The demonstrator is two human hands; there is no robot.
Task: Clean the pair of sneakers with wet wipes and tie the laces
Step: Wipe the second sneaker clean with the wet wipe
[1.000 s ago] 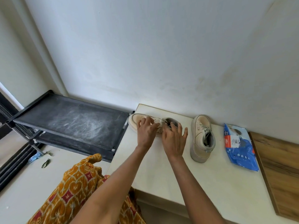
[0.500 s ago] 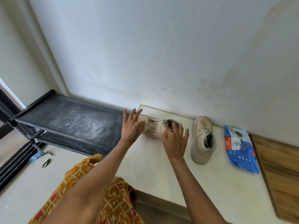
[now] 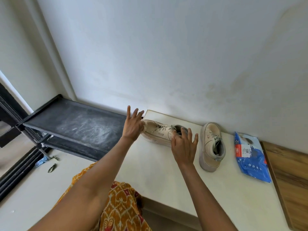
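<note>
We're looking down at a white rectangular tabletop (image 3: 150,164) set against a pale wall (image 3: 166,55). A beige low-top lace-up sneaker w/ thick pale sole (image 3: 158,132) is lying crosswise near the table's far left corner, toe pointing left. The left hand (image 3: 133,127) is resting at the toe end, palm against the toe cap, fingers straight & fanned upward, so not gripping anything. It could be pressing something pale against the toe, but we can't tell. The right hand (image 3: 184,147) is sitting at the heel end of the same sneaker, fingers spread & slightly bent over the grey collar opening, thumb against the side. It's steadying more than clasping. Laces on this shoe are lying loosely along the tongue; whether they're knotted we can't tell.

The second beige sneaker of the pair (image 3: 211,147) is standing upright just to the right, apart from the right hand, heel toward us, laces showing over the tongue. Further right, near the wall, a blue plastic wet-wipes pack w/ red-and-white label (image 3: 250,157) is lying flat, next to a brown wood-grain panel (image 3: 290,180).

Left of the table, a black fabric-shelf shoe rack w/ whitish dust marks (image 3: 80,125) is standing by the wall. An orange patterned garment (image 3: 120,205) is showing between the forearms at the bottom.
</note>
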